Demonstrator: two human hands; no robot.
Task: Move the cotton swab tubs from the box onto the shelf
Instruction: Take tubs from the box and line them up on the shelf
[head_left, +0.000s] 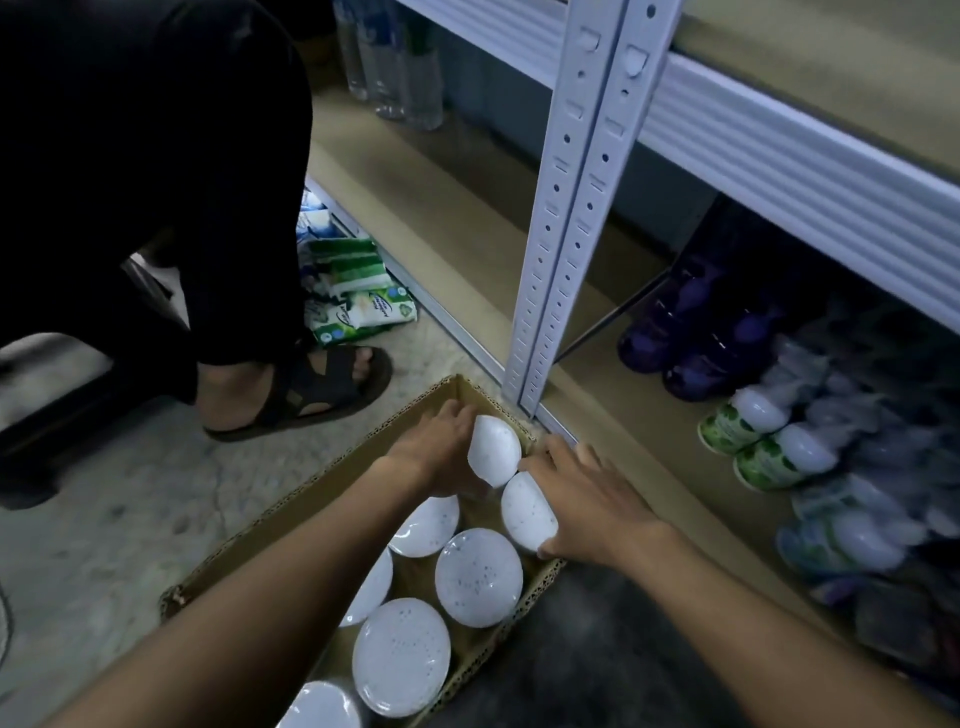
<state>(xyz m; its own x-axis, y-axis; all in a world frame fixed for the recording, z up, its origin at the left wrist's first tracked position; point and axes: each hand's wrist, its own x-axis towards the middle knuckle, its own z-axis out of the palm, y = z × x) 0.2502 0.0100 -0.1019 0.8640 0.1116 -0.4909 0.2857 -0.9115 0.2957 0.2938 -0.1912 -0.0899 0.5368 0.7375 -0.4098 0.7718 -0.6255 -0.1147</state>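
Observation:
An open cardboard box (332, 470) sits on the floor against the shelf post. Inside stand several cotton swab tubs with white speckled lids (478, 577). At the box's far end my left hand (441, 447) grips one tub (494, 450), tilted toward me. My right hand (587, 506) grips a second tub (527, 512) just beside it, also tilted. The two tubs touch at their rims. The bottom shelf (639, 441) lies to the right, with several swab tubs (763, 452) lying in rows on it.
A grey slotted shelf post (566, 208) rises right behind the box. Another person's sandalled foot (311, 389) and dark trouser leg stand to the left. Green-and-white packs (358, 296) lie on the floor. Water bottles (395, 67) and purple bottles (691, 332) occupy the shelf.

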